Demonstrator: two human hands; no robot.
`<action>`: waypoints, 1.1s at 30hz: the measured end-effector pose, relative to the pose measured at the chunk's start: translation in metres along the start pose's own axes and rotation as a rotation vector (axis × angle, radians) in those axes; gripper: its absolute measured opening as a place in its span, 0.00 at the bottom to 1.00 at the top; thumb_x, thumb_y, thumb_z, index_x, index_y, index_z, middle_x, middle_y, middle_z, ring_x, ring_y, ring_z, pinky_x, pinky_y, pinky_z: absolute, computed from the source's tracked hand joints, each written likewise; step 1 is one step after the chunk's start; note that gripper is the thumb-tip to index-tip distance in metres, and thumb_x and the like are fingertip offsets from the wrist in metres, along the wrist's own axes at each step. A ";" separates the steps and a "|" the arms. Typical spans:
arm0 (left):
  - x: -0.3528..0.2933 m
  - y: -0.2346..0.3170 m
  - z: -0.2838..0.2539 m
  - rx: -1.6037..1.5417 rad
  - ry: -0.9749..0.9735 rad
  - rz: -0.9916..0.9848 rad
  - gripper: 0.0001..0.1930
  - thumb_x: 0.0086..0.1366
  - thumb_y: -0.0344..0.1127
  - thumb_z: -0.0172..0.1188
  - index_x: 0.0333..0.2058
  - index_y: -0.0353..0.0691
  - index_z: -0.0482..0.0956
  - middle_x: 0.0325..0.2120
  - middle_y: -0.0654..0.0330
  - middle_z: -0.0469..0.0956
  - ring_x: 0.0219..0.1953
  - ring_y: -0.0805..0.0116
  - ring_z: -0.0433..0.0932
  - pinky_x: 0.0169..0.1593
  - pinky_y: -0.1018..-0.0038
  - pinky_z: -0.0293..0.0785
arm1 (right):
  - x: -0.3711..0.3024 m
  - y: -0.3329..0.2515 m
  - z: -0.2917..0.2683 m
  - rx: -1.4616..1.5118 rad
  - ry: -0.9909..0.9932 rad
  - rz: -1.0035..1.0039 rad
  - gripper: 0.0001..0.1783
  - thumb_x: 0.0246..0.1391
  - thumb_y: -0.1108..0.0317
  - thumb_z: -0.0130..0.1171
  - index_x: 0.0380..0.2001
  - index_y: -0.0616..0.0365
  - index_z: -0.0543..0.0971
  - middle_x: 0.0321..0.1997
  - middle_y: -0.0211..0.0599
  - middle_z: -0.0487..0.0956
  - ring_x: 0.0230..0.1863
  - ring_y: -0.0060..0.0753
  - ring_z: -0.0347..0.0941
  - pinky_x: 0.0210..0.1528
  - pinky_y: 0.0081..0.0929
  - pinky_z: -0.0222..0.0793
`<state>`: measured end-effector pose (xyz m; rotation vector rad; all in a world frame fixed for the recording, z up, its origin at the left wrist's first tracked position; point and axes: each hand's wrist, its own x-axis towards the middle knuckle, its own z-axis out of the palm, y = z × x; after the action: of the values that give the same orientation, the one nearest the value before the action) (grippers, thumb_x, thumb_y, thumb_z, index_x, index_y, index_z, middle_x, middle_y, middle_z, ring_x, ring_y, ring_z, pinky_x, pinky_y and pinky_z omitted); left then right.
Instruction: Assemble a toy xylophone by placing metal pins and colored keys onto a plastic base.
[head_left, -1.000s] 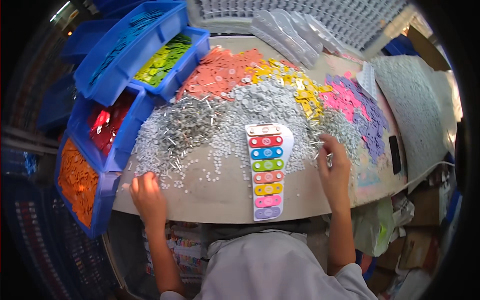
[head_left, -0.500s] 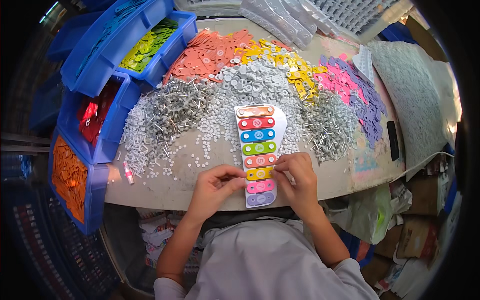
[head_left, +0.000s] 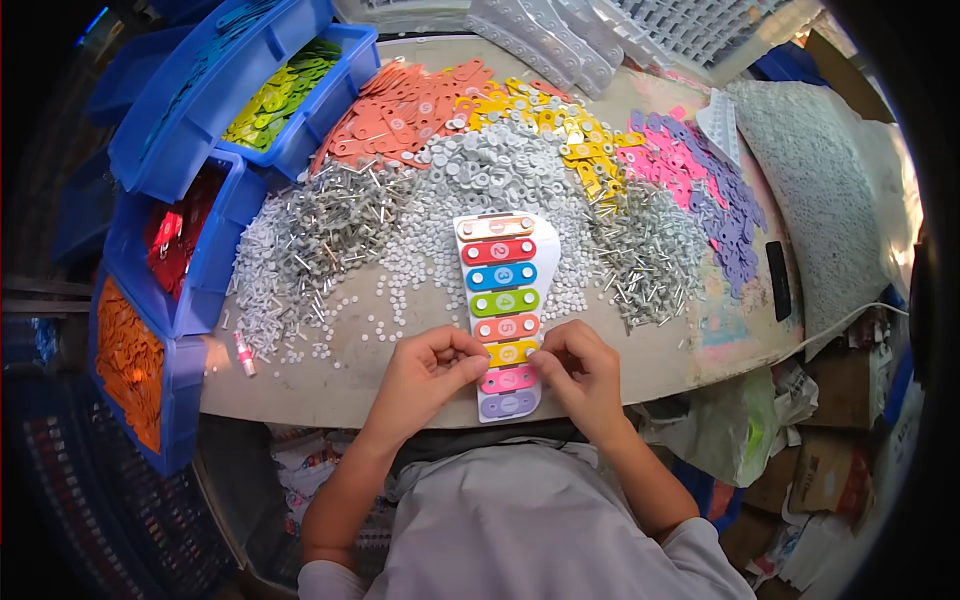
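A toy xylophone (head_left: 503, 272) lies on the table in front of me, a white board with a column of coloured bars. White caps sit on both ends of the upper bars. My left hand (head_left: 428, 372) is closed in a pinch at the left end of the yellow bar (head_left: 511, 353). At that bar's right end, my right hand (head_left: 580, 372) has thumb and index finger pressed together. Whatever the fingertips hold is too small or hidden. Below are a pink bar (head_left: 509, 379) and a purple bar (head_left: 509, 404), with no white caps visible on them.
Beyond the board lie heaps of white caps (head_left: 500, 165), metal pins (head_left: 365, 205) and more pins (head_left: 655, 250). Coral bars (head_left: 400, 115) and purple bars (head_left: 735, 225) are piled behind. Blue bins (head_left: 190, 270) line the left; a dark flat object (head_left: 778, 280) lies right.
My right hand has come down slightly at the yellow bar's right end. My left fingertips have moved in over its left end. The whole view has shifted a little.
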<state>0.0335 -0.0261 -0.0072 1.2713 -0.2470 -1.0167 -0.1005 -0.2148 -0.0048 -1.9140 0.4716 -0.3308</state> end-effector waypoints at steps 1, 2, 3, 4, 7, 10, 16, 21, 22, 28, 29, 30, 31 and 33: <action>-0.002 0.003 -0.001 -0.018 -0.011 -0.042 0.04 0.70 0.27 0.66 0.42 0.34 0.82 0.32 0.65 0.84 0.28 0.87 0.76 0.27 0.87 0.65 | 0.000 -0.001 -0.001 -0.001 0.002 0.002 0.09 0.58 0.74 0.72 0.29 0.60 0.79 0.31 0.30 0.77 0.25 0.16 0.68 0.26 0.19 0.64; -0.002 0.002 -0.001 -0.018 -0.013 -0.043 0.04 0.70 0.27 0.66 0.42 0.34 0.82 0.32 0.65 0.84 0.28 0.87 0.76 0.27 0.87 0.65 | 0.001 -0.001 -0.001 0.033 -0.027 0.097 0.10 0.59 0.73 0.71 0.29 0.59 0.78 0.30 0.26 0.76 0.26 0.12 0.67 0.27 0.16 0.61; -0.001 -0.001 0.000 -0.015 -0.019 -0.051 0.05 0.70 0.28 0.66 0.41 0.35 0.82 0.31 0.65 0.84 0.26 0.88 0.74 0.25 0.87 0.62 | 0.002 -0.002 -0.002 0.066 -0.056 0.192 0.11 0.59 0.72 0.71 0.29 0.58 0.76 0.28 0.23 0.75 0.27 0.09 0.66 0.27 0.14 0.58; 0.001 -0.003 0.001 -0.012 -0.027 -0.057 0.05 0.70 0.28 0.67 0.41 0.35 0.82 0.30 0.66 0.84 0.24 0.89 0.72 0.23 0.87 0.59 | 0.003 0.002 -0.003 0.066 -0.054 0.193 0.11 0.59 0.72 0.71 0.29 0.58 0.76 0.28 0.23 0.75 0.27 0.09 0.66 0.27 0.14 0.58; 0.002 -0.008 0.003 -0.004 -0.004 -0.027 0.05 0.70 0.29 0.67 0.41 0.36 0.81 0.30 0.65 0.84 0.23 0.88 0.71 0.24 0.87 0.60 | 0.007 0.011 -0.007 0.310 -0.100 0.339 0.13 0.62 0.68 0.71 0.33 0.57 0.74 0.24 0.20 0.74 0.22 0.06 0.62 0.23 0.12 0.53; 0.003 -0.007 0.003 0.009 0.003 -0.029 0.05 0.70 0.29 0.67 0.41 0.36 0.81 0.29 0.65 0.84 0.23 0.88 0.71 0.24 0.88 0.60 | 0.013 0.010 -0.012 0.315 -0.229 0.488 0.14 0.63 0.66 0.71 0.35 0.58 0.74 0.21 0.20 0.74 0.22 0.06 0.62 0.23 0.15 0.53; 0.005 0.000 0.000 -0.003 0.010 -0.120 0.07 0.70 0.27 0.66 0.43 0.36 0.79 0.26 0.65 0.82 0.24 0.88 0.72 0.25 0.86 0.63 | 0.016 0.016 -0.013 0.366 -0.302 0.504 0.13 0.67 0.65 0.67 0.40 0.58 0.72 0.21 0.21 0.75 0.15 0.09 0.61 0.15 0.16 0.50; 0.007 -0.010 0.002 0.314 0.056 0.010 0.26 0.68 0.31 0.68 0.59 0.34 0.66 0.23 0.65 0.81 0.23 0.85 0.72 0.27 0.81 0.66 | 0.017 0.007 -0.016 0.328 -0.321 0.539 0.13 0.68 0.64 0.65 0.43 0.58 0.73 0.22 0.23 0.76 0.15 0.10 0.62 0.16 0.17 0.51; 0.009 -0.006 0.003 0.479 0.074 -0.024 0.32 0.68 0.34 0.69 0.64 0.33 0.61 0.21 0.64 0.80 0.24 0.84 0.74 0.27 0.79 0.66 | 0.018 0.004 -0.016 0.320 -0.313 0.537 0.13 0.68 0.64 0.65 0.43 0.58 0.73 0.22 0.23 0.76 0.15 0.10 0.62 0.16 0.17 0.51; 0.021 0.008 0.000 0.313 -0.056 -0.152 0.35 0.69 0.33 0.68 0.66 0.33 0.55 0.20 0.64 0.79 0.22 0.83 0.73 0.27 0.81 0.64 | 0.016 0.003 -0.008 0.335 -0.365 0.434 0.14 0.71 0.64 0.61 0.50 0.60 0.71 0.28 0.25 0.81 0.28 0.08 0.70 0.28 0.16 0.60; 0.023 0.008 0.001 0.236 -0.063 -0.159 0.35 0.70 0.32 0.66 0.66 0.34 0.54 0.18 0.66 0.76 0.20 0.84 0.70 0.25 0.83 0.59 | 0.016 0.005 -0.008 0.329 -0.359 0.433 0.14 0.71 0.64 0.61 0.50 0.60 0.71 0.28 0.25 0.81 0.28 0.08 0.70 0.28 0.16 0.60; 0.023 0.009 0.002 0.226 -0.063 -0.169 0.35 0.70 0.31 0.66 0.66 0.33 0.53 0.18 0.65 0.77 0.20 0.84 0.71 0.25 0.83 0.59 | 0.016 0.006 -0.009 0.309 -0.375 0.422 0.13 0.71 0.64 0.60 0.50 0.61 0.71 0.28 0.25 0.80 0.29 0.08 0.70 0.29 0.16 0.61; 0.022 0.006 0.001 0.224 -0.066 -0.169 0.35 0.70 0.31 0.66 0.66 0.33 0.53 0.18 0.65 0.77 0.20 0.84 0.71 0.25 0.83 0.59 | 0.016 0.006 -0.009 0.292 -0.395 0.413 0.13 0.72 0.65 0.60 0.49 0.61 0.71 0.28 0.25 0.80 0.31 0.08 0.71 0.30 0.16 0.61; 0.022 -0.001 -0.002 0.214 -0.050 -0.124 0.35 0.70 0.31 0.66 0.66 0.32 0.53 0.19 0.65 0.78 0.20 0.84 0.71 0.24 0.83 0.59 | 0.020 0.006 -0.010 0.251 -0.414 0.403 0.12 0.72 0.65 0.60 0.48 0.60 0.71 0.27 0.25 0.80 0.29 0.09 0.70 0.30 0.17 0.61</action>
<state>0.0468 -0.0415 -0.0163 1.4704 -0.3256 -1.1527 -0.0884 -0.2342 -0.0062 -1.5436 0.4955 0.2567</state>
